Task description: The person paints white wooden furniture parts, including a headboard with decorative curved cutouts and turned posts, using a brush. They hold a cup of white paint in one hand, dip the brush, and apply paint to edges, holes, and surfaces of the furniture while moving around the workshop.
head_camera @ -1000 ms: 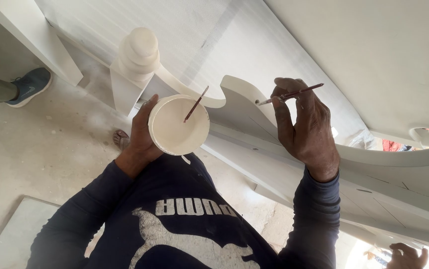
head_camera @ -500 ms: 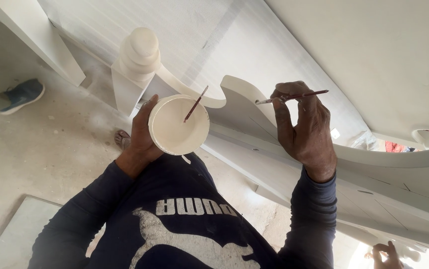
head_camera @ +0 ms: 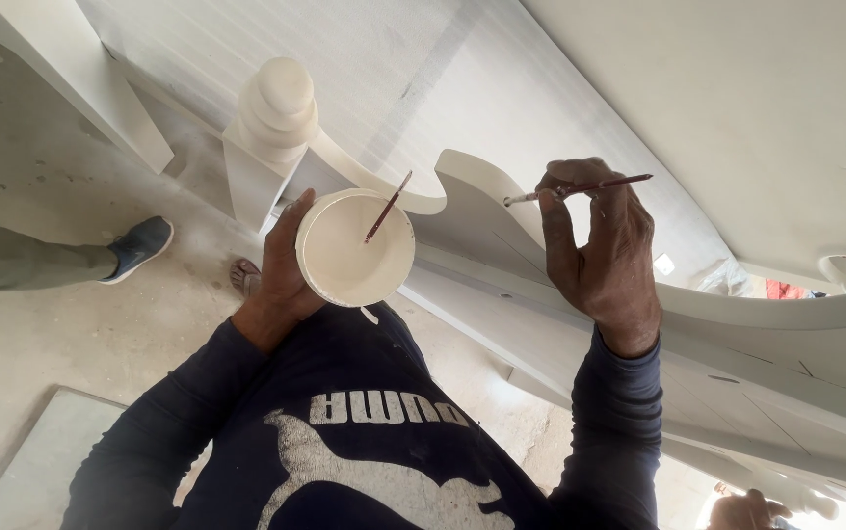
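My left hand (head_camera: 281, 265) holds a round white bowl of pale paint (head_camera: 354, 248), with a second thin brush (head_camera: 388, 207) standing in it. My right hand (head_camera: 605, 255) pinches a slim dark-red paintbrush (head_camera: 580, 188), its tip touching the curved top edge of a white carved wooden panel (head_camera: 502, 221). A turned white finial post (head_camera: 276, 108) rises just beyond the bowl.
Large white-painted boards (head_camera: 737, 108) lean overhead and to the right. Another person's leg and blue shoe (head_camera: 138, 245) stand on the dusty concrete floor at left. My sandalled foot (head_camera: 243, 275) shows below the bowl. Someone's hand (head_camera: 742, 510) appears at the bottom right.
The other person's blue shoe has shifted on the floor at left. My hands, the bowl and the brush stay almost where they were.
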